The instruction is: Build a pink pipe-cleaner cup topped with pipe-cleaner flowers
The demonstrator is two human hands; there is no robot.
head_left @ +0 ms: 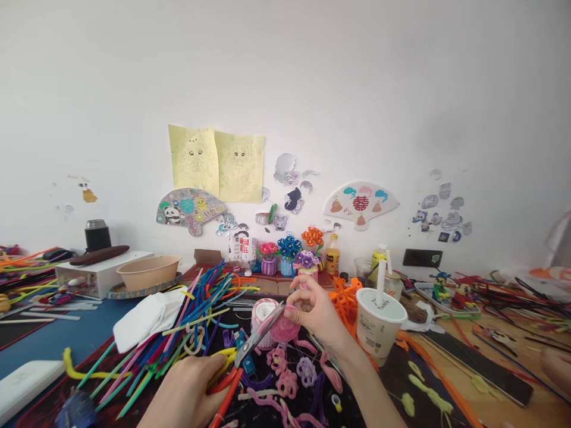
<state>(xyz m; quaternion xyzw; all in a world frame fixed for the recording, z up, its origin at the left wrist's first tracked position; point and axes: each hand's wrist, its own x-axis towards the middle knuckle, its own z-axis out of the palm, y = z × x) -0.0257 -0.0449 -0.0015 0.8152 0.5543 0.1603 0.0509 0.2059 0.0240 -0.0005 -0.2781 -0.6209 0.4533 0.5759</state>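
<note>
My left hand [187,389] sits low in the view, closed round the red and yellow handles of a pair of scissors [252,345]. The blades point up and right, slightly parted, with their tips at a pink fuzzy pipe-cleaner piece [285,330]. My right hand [314,312] pinches that pink piece between thumb and fingers just above a black mat [392,380]. A pink and white roll [261,312] stands right behind the blades. Small pink and purple pipe-cleaner flowers [289,374] lie on the mat below both hands.
A heap of coloured pipe cleaners [196,309] and a white cloth [143,321] lie to the left. A white cup with a straw [379,324] stands close to my right wrist, orange pipe cleaners [343,300] behind it. Little flower pots [289,255] line the wall. A beige bowl [147,270] sits back left.
</note>
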